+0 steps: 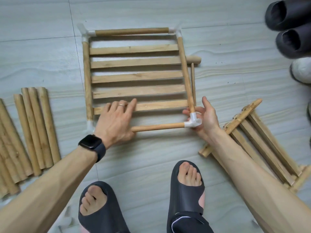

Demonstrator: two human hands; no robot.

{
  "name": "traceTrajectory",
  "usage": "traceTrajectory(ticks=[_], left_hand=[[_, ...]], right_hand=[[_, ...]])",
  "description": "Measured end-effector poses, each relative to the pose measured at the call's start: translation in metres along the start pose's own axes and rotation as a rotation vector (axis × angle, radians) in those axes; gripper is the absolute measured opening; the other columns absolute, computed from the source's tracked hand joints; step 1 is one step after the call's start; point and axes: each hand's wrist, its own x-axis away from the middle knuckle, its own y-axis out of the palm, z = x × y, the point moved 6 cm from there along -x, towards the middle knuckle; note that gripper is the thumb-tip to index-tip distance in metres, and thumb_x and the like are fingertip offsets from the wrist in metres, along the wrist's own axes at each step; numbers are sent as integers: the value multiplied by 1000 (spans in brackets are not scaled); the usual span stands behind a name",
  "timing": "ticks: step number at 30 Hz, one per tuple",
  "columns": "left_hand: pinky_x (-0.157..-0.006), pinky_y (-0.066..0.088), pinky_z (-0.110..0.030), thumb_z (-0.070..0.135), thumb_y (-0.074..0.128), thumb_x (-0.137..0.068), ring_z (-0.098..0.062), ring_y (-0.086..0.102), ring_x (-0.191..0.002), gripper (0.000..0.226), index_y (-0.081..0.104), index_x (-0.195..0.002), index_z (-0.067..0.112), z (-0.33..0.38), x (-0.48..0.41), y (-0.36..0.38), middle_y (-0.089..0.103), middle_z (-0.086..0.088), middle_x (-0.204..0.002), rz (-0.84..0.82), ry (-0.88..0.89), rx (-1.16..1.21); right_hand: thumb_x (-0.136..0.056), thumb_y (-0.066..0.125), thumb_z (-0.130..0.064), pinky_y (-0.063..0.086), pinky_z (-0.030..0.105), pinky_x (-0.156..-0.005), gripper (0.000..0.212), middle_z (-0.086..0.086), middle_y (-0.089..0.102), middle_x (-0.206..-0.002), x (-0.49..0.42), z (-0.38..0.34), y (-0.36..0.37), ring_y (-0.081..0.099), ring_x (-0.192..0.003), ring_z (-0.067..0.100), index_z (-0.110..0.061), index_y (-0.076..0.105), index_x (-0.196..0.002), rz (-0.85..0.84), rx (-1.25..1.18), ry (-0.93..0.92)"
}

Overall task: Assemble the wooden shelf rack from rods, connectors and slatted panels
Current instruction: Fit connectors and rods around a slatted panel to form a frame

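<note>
Gripping the corner connector (192, 122) with the right hand (206, 117), left hand (116, 118) laid flat on the nearest slat (161, 105), spare rods (34, 128) off its left, another panel (262, 140) crowding the right.

Open floor (151, 148) runs between my feet (186, 174) and the frame's near rod (158, 127). Loose rods (33, 128) wall off my left, stacked slatted panels (262, 142) crowd my right side. Past the corner connector (193, 121), a mallet (193, 81) leaves only a thin gap beside the frame.
</note>
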Motion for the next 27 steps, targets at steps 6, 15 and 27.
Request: traceTrajectory(ticks=[6,15,27], left_hand=[[-92,40,-43,47,68,-58,-33,54,-103,87,48,-136,14,-26,13,-14,59,-11,-122,71,-79,14],[-108,34,-43,51,63,-67,-29,54,-113,89,38,-146,16,-45,31,-2,56,-7,-131,26,-36,-87],[-104,35,-54,13,55,-67,-31,57,-102,51,50,-118,5,-88,62,2,63,-10,-105,-50,-130,-295]], right_hand=[[-77,50,-85,32,44,-114,97,7,39,-150,57,-37,49,33,-140,27,-16,43,-145,38,1401,-1007],[-77,67,-35,15,55,-120,89,6,39,-149,35,-20,99,22,-147,25,-14,22,-151,-166,2322,-835],[-77,53,-15,29,53,-112,47,9,56,-116,39,-7,115,51,-115,29,-7,44,-123,-101,2507,-1030]])
